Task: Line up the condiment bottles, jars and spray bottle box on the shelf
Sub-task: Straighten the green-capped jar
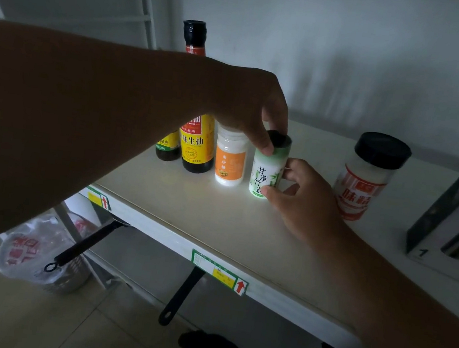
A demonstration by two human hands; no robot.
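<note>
The green-labelled jar [269,167] stands upright at mid-frame on the shelf [217,218], long axis vertical, label facing me. My left hand [248,104] pinches its black cap from above; my right hand [298,194] curls round its lower right side. Just left of it stand the orange-labelled jar [230,156], the tall soy sauce bottle [196,143] and a small dark bottle [167,149], mostly hidden behind my forearm. Right, the red-labelled jar [366,176] stands apart; the dark box [454,218] is cut off at the frame edge.
</note>
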